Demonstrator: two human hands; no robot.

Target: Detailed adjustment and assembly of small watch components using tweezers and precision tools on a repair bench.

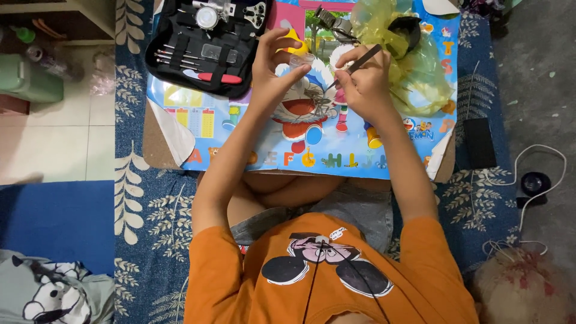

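Left hand [273, 66] pinched shut on a small clear part [302, 59]; right hand [366, 84] closed around thin tweezers [358, 65], tips aimed toward 8 o'clock, just beside that part. Fine fitting or picking step, by the look of it; next calls for steady tips meeting the part. Open tool case [207, 45] at 10 o'clock on the cartoon mat [336, 153], yellow plastic bag [414, 60] at 2 o'clock. Part's exact kind too small to make out; fingers hiding the contact.

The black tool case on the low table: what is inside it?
Inside the open black tool case are a round silver tool, thin metal tools in straps, and a red-handled tool. Anything beneath them is hidden.
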